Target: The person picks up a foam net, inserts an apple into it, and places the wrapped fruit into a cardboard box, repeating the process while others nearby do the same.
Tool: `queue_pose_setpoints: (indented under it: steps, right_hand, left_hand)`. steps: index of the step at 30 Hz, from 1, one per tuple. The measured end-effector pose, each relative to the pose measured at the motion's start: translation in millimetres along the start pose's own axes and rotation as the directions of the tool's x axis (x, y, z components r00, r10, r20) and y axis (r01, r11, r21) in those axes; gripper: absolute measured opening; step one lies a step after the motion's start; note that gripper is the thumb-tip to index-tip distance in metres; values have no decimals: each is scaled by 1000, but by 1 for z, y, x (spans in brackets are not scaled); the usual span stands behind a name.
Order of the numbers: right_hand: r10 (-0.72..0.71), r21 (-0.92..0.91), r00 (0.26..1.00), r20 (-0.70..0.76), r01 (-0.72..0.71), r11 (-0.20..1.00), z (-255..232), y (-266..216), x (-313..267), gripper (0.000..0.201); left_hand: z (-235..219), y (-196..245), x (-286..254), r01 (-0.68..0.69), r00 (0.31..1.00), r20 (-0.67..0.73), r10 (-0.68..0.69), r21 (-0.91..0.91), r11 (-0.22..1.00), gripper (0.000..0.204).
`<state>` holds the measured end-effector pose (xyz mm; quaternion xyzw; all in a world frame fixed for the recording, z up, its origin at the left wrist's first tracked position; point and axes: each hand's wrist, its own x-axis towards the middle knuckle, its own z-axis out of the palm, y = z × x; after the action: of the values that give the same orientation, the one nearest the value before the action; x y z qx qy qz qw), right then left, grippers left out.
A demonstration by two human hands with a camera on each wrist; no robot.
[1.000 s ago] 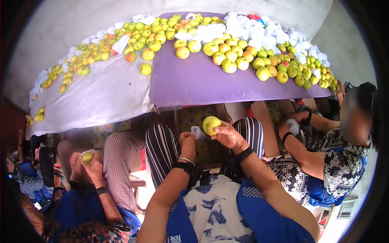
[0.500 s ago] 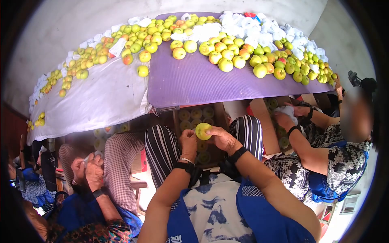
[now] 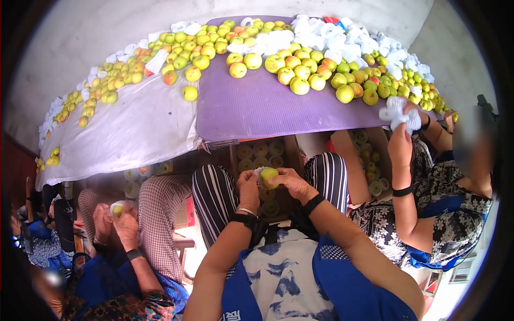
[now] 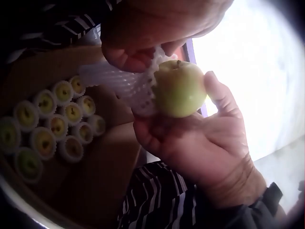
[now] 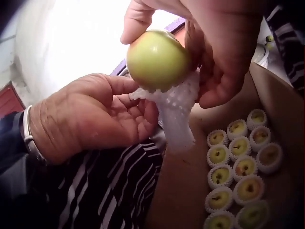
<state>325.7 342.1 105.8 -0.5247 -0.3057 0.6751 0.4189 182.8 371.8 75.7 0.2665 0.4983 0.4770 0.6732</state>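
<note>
"Gripping what, exactly, at the centre of the work?"

"The right hand (image 3: 295, 186) grasps a round, smooth-skinned, yellow-green apple (image 5: 159, 59) between thumb and fingers. The left hand (image 3: 248, 190) pinches the rim of a white, stretchy foam-mesh sleeve (image 5: 176, 117). The apple sits at the sleeve's mouth, most of its skin bare."

"Which faults are likely?"

"Three, by judgement. Slip: the smooth skin could slide from the fingertips if they shift for a new hold. Tear: pulling the rim from one side may split the thin mesh. Fold: a rim tucked under the apple would leave it half covered."

"What lies below?"

"An open, brown cardboard box (image 5: 181, 191), holding rows of sleeved, yellow-green apples (image 5: 245, 167). A dropped apple might bruise these."

"And the surface?"

"A long desk (image 3: 235, 122), covered by a purple, ribbed mat (image 3: 251, 104) and, to its left, a whitish cloth (image 3: 150, 117). Loose, yellow-green and reddish apples (image 3: 300, 85) heap toward the far side, with a pile of white foam sleeves (image 3: 321, 35)."

"The room?"

"A pale wall (image 3: 118, 21) stands behind. People sit on both sides; the one at right holds white foam sleeves (image 3: 399, 113) near the mat's edge."
</note>
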Motion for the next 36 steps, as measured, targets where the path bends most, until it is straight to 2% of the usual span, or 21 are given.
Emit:
queue_pose_setpoints:
  steps: [5, 7, 8, 10, 11, 14, 15, 16, 20, 21, 22, 23, 25, 26, 28, 29, 31, 32, 34, 35, 36]
  right_hand:
    - [12, -80, 995, -97, -20, 997, 4, -2, 1, 45]
    - [-164, -92, 962, -217, 147, 985, 9, -3, -1, 47]
    - [-164, -92, 962, -217, 147, 985, 8, 1, 1, 47]
    - [-470, -606, 838, -278, 227, 762, 6, 9, 7, 48]
    - [-469, -606, 838, -278, 226, 763, 4, 9, 8, 48]
    - [-450, -573, 841, -301, 217, 790, 5, 3, 5, 51]
    - [-295, -237, 901, -319, 225, 945, 4, -2, 2, 54]
    - [-141, 129, 951, -275, 182, 975, 5, -6, 0, 56]
    - [-147, 50, 941, -306, 170, 984, 0, 5, 8, 63]
    - [-292, -308, 902, -319, 192, 932, -3, 10, 11, 63]
    - [-429, -626, 859, -278, 176, 759, -2, 10, 11, 64]
    - [-430, -625, 858, -280, 176, 760, 0, 11, 10, 64]
    - [-536, -797, 816, -214, 171, 579, 4, 12, 9, 65]
    - [-538, -797, 815, -215, 172, 579, 3, 15, 10, 65]
    - [-625, -844, 770, -133, 242, 478, 4, 18, 12, 66]
    - [-625, -844, 769, -134, 243, 478, 5, 17, 11, 66]
    - [-658, -915, 752, -22, 251, 317, 7, 14, 5, 68]
    - [-659, -914, 752, -22, 251, 317, 9, 11, 2, 68]
    - [-632, -905, 760, 153, 365, 220, 10, 6, -2, 70]
    - [-632, -905, 760, 153, 364, 219, 10, 6, -2, 70]
    - [-656, -872, 729, 196, 435, 222, 11, 6, -2, 69]
  left_hand:
    - [1, 4, -5, -82, 995, 53, 79, 52, 995, 2]
    - [-2, -1, -2, -57, 984, 176, 37, 112, 992, 2]
    - [-2, 0, -3, -57, 984, 175, 37, 112, 992, 2]
    - [-1, 2, -5, -28, 977, 214, 1, 124, 992, 3]
    - [0, 3, -6, -27, 977, 214, 0, 124, 992, 3]
    - [0, 3, -5, -17, 987, 162, -7, 143, 990, 4]
    - [0, -1, -3, -72, 983, 184, 28, 237, 969, 4]
    - [1, 0, -4, -128, 976, 209, 60, 327, 936, 5]
    - [5, 8, -9, -72, 968, 250, -2, 287, 955, 4]
    - [4, 10, -8, 1, 973, 229, -41, 172, 985, 4]
    - [3, 11, -8, 73, 974, 212, -82, 53, 996, 5]
    - [2, 11, -7, 72, 973, 214, -82, 55, 996, 5]
    - [0, 9, -5, 57, 986, 157, -55, -8, 998, 6]
    - [-3, 5, -2, 56, 986, 158, -54, -7, 998, 6]
    - [-8, 2, 0, -22, 943, 330, -43, 190, 982, 9]
    - [-7, 3, -1, -23, 943, 331, -42, 190, 981, 9]
    - [0, 8, -9, -64, 961, 276, -5, 243, 968, 15]
    - [4, 11, -13, -65, 961, 276, -5, 243, 968, 15]
    - [11, 15, -18, -144, 980, 175, 91, 321, 936, 27]
    - [7, 14, -14, -145, 980, 176, 91, 320, 936, 27]
    - [1, 11, -6, -81, 972, 237, -3, 345, 935, 33]
